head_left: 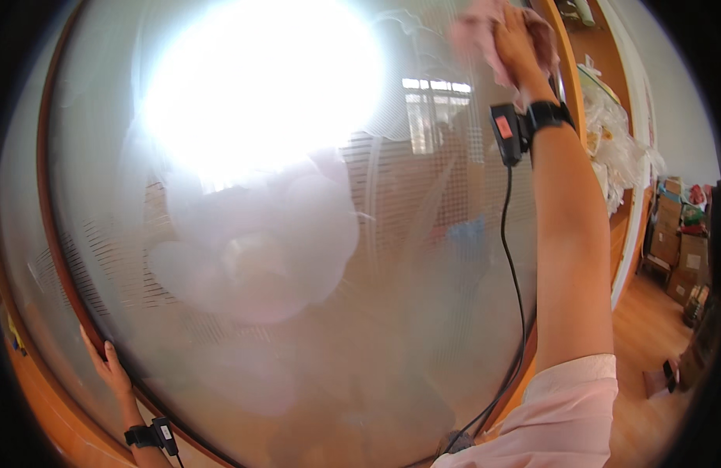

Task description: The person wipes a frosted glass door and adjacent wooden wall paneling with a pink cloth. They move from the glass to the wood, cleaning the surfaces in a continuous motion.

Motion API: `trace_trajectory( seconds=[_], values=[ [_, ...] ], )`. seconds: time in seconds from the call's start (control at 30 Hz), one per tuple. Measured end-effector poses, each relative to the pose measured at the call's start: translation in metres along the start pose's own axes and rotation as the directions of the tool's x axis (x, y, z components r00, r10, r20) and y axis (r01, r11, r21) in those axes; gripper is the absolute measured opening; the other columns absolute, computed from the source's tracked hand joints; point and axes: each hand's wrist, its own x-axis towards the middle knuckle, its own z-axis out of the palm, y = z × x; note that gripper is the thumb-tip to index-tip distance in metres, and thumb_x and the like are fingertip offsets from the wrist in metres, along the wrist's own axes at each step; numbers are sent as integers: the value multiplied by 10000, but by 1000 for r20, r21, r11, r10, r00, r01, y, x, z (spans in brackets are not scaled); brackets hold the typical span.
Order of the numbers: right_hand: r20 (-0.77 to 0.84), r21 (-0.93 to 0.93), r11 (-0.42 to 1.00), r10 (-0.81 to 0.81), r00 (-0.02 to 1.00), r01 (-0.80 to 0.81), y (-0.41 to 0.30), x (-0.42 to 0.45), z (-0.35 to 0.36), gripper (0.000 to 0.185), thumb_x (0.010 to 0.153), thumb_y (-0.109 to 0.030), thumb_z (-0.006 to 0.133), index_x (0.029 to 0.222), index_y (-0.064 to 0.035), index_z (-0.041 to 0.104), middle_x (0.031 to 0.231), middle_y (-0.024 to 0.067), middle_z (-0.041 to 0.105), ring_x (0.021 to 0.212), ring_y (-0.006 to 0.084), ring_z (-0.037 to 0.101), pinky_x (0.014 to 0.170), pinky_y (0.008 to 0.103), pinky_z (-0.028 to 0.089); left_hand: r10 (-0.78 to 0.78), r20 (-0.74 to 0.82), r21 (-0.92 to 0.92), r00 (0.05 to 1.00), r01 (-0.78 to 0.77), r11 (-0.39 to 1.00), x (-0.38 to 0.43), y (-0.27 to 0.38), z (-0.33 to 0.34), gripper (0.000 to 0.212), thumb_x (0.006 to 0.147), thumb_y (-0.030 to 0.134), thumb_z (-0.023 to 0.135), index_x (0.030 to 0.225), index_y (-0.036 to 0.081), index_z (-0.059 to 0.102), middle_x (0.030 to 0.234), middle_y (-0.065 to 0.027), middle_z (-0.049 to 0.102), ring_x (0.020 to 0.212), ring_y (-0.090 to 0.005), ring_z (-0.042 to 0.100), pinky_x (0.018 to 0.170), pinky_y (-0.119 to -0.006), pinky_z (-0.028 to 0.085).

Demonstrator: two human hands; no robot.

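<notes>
A large glass panel (pixel 313 362) with a floral and striped pattern fills the view, set in a dark reddish-brown frame (pixel 47 193). At the upper right, my right hand (pixel 515 44) presses a pink cloth (pixel 483 35) against the glass close to the frame's right edge; the cloth is partly blurred. My left hand (pixel 110 362) grips the frame at the lower left, thumb on one side and fingers on the other. Each wrist wears a black strap with a small black device and a cable. A bright glare hides the upper middle of the glass.
Right of the panel stand wooden shelves (pixel 621 234) holding clear plastic bags (pixel 615 140). Beyond them, cardboard boxes (pixel 668 234) are stacked on the wooden floor (pixel 647 327). Another framed glass panel (pixel 21 234) lies behind at the left. The right cable hangs across the glass.
</notes>
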Motion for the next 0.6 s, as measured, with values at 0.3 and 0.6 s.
trace_trajectory(
  seconds=[0.3,0.6],
  values=[
    [155,-47,996,80,985,-73,81,-208,-52,539,871,-345,331,1333,-96,208,1329,146,285,1224,256,284,1001,318,209,4,13,119,1000,-6,993,3,2,-3,470,888,221,406,1298,28,283,1333,-123,306,1226,-245,284,997,-324,208],
    [483,-844,488,514,708,222,-45,-517,-190,488,840,-273,394,1234,6,324,1286,160,346,1202,301,305,1025,352,187,-44,-22,146,999,47,988,0,8,1,473,881,262,434,1289,55,312,1306,-129,350,1196,-265,330,973,-317,248]
  ],
)
